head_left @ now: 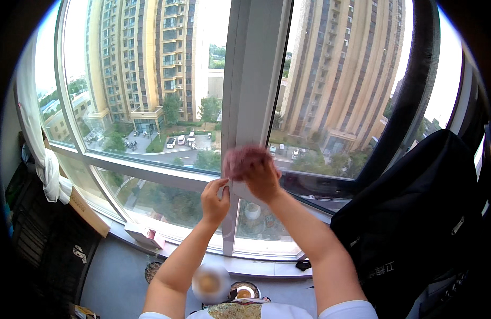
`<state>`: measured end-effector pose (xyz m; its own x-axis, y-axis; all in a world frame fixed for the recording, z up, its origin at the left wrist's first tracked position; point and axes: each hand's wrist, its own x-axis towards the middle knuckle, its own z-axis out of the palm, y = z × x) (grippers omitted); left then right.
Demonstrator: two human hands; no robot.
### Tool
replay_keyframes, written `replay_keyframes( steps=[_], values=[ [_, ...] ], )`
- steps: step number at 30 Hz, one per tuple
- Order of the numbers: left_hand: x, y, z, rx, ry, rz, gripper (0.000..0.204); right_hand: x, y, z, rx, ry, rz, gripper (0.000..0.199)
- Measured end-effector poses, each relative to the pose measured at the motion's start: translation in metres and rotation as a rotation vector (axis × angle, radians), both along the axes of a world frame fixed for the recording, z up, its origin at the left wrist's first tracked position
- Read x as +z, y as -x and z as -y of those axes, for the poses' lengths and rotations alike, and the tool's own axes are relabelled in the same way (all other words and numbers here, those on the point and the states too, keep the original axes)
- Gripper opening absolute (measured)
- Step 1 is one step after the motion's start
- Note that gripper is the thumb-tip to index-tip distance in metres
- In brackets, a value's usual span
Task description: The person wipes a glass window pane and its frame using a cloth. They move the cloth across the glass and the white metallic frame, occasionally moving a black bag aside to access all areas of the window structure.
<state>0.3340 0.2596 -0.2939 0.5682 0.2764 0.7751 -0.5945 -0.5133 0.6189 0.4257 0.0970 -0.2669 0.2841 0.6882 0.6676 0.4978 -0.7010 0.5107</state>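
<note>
A crumpled dusky-pink cloth (239,162) is pressed against the white window post (251,80), where the upright meets the crossbar. My right hand (263,179) grips it from above and behind, its fingers partly sunk in the folds. Just left of and below the cloth, my left hand (214,202) is up at the crossbar (150,166). Its thumb and forefinger stand apart with nothing between them, and the forefinger's tip comes close to the cloth's lower edge. Whether that fingertip touches the frame or the cloth I cannot tell.
Glass panes (150,127) flank the post. A big black bag (415,212) fills the right side. On the low sill (277,267) sits a pink and white box (144,234). Round containers (208,284) stand below me. A white curtain (49,165) hangs at left.
</note>
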Motion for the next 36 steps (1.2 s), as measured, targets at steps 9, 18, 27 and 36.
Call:
replay_keyframes(
  steps=[9, 18, 27, 36],
  values=[
    [-0.011, 0.015, -0.009, 0.023, -0.026, 0.003, 0.024, 0.087, 0.002, -0.029, -0.009, -0.297, 0.168, 0.038],
    [-0.011, 0.013, -0.013, 0.037, -0.100, -0.002, 0.030, -0.098, 0.057, -0.003, -0.009, -0.133, -0.108, 0.033],
    [-0.008, 0.010, 0.024, -0.028, -0.122, -0.049, 0.034, -0.046, 0.070, -0.003, -0.192, -0.373, -0.262, 0.017],
    [0.016, -0.028, 0.028, 0.044, -0.317, 0.230, 0.050, -0.055, 0.064, 0.005, -0.322, -0.269, -0.266, 0.013]
  ],
)
